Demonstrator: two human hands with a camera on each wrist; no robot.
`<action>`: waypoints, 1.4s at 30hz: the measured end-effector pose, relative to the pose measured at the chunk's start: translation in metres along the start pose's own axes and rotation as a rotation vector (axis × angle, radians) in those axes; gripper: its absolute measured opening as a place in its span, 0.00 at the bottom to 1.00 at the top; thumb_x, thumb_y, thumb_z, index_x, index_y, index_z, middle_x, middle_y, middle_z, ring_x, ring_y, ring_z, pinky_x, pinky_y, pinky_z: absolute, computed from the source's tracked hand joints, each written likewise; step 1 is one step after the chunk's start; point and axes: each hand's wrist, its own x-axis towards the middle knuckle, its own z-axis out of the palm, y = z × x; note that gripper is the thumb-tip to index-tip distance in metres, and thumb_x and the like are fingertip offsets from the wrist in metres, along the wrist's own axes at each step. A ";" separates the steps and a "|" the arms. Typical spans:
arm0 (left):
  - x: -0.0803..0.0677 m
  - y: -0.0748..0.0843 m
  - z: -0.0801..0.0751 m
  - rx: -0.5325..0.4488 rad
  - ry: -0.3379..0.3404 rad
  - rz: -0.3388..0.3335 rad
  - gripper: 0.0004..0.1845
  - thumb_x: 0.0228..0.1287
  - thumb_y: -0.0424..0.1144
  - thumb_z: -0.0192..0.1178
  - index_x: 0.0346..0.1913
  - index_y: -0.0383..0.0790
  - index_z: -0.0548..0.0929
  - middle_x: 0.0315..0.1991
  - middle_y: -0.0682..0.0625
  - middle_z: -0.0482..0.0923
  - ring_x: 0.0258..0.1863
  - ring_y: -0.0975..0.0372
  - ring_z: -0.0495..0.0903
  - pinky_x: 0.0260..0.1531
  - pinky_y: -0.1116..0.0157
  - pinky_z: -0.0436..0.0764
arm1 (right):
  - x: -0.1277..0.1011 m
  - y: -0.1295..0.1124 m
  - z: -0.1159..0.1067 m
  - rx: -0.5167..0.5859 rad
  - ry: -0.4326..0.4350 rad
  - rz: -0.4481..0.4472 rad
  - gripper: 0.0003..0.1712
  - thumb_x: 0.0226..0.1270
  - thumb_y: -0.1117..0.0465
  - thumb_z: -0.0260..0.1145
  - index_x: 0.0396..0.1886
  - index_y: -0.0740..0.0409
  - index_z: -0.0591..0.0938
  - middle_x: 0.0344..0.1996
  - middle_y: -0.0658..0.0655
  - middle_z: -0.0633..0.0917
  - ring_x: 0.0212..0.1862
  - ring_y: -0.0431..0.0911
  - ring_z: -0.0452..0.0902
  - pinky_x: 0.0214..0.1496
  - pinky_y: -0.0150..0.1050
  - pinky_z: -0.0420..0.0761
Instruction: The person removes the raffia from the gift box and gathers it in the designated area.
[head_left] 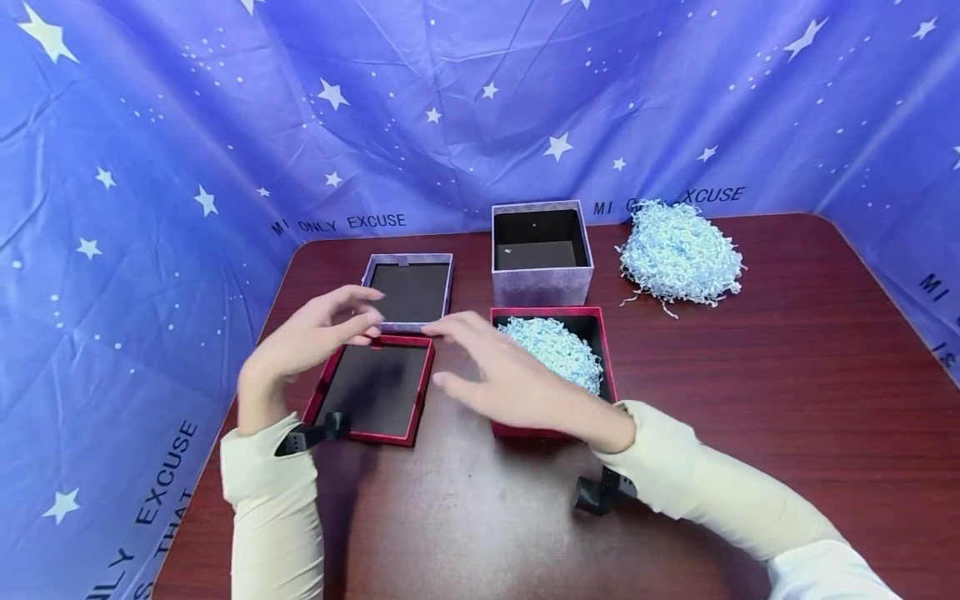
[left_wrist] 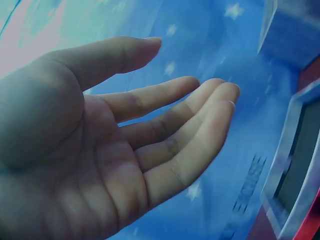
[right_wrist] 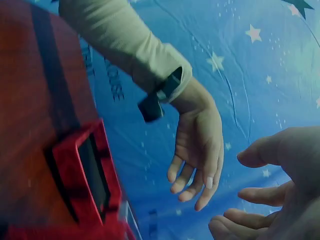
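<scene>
Hovering over the shallow red cardboard lid with a dark inside (head_left: 375, 388), the left hand (head_left: 315, 337) has its fingers (left_wrist: 200, 125) stretched out and relaxed, holding nothing; the left wrist view shows the bare palm with the fingers side by side. That red lid lies open side up on the dark reddish-brown wooden table (head_left: 750, 400), near its left front part. The right hand (head_left: 510, 375) is just to the right of the lid, palm down, its fingers (head_left: 465, 329) spread loosely and gripping nothing; whether they touch the table cannot be told. Behind this hand stands the red square cardboard box (head_left: 592, 321), partly filled with pale blue shredded paper (head_left: 555, 350).

Just behind the red lid, touching or nearly touching its far edge, lies a shallow silvery-lilac cardboard lid (head_left: 408, 290), also open side up. To its right, behind the red box, stands a silvery-lilac square box (head_left: 540, 283) with a dark inside. Further right on the table is a loose heap of pale blue shredded paper (head_left: 678, 250). A blue cloth printed with white stars and lettering (head_left: 225, 125) hangs around the table. Cream sleeves (head_left: 273, 492) cover both forearms.
</scene>
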 end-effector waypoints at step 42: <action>0.066 0.010 0.112 -0.365 -0.413 -0.103 0.52 0.58 0.25 0.63 0.74 0.53 0.40 0.70 0.40 0.48 0.48 0.51 0.78 0.48 0.57 0.82 | -0.015 0.095 -0.022 -0.298 -0.401 0.362 0.51 0.56 0.56 0.72 0.75 0.52 0.54 0.65 0.65 0.62 0.64 0.56 0.66 0.64 0.54 0.71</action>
